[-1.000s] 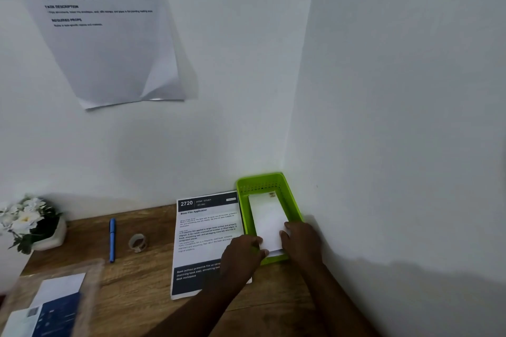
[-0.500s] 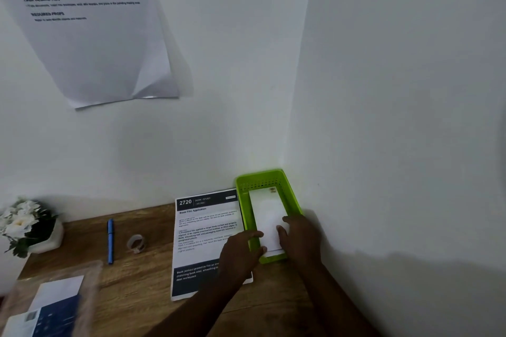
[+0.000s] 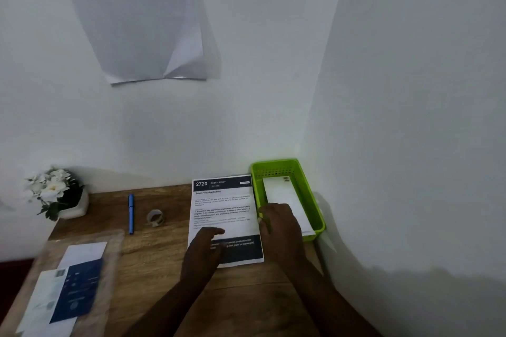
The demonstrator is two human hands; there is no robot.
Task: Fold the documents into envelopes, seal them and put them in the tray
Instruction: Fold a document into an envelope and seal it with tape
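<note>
Wooden desk (image 3: 153, 276), envelope (image 3: 287, 197) in green tray (image 3: 312, 191), right grip (image 3: 282, 227) released beside it

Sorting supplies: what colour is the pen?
Blue, the slim blue pen on the wooden desk; head view.

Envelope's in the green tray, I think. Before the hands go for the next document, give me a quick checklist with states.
1. Envelope lies flat inside the tray: ok.
2. Envelope sealed: cannot tell; flap side is not visible.
3. Left hand holds nothing, fingers loose over the printed sheet: ok.
4. Right hand clear of the tray: not ok; it hangs over the tray's near left rim.
5. Right hand holds nothing: cannot tell.
6. Folder with more papers on the desk's left: ok.
</note>
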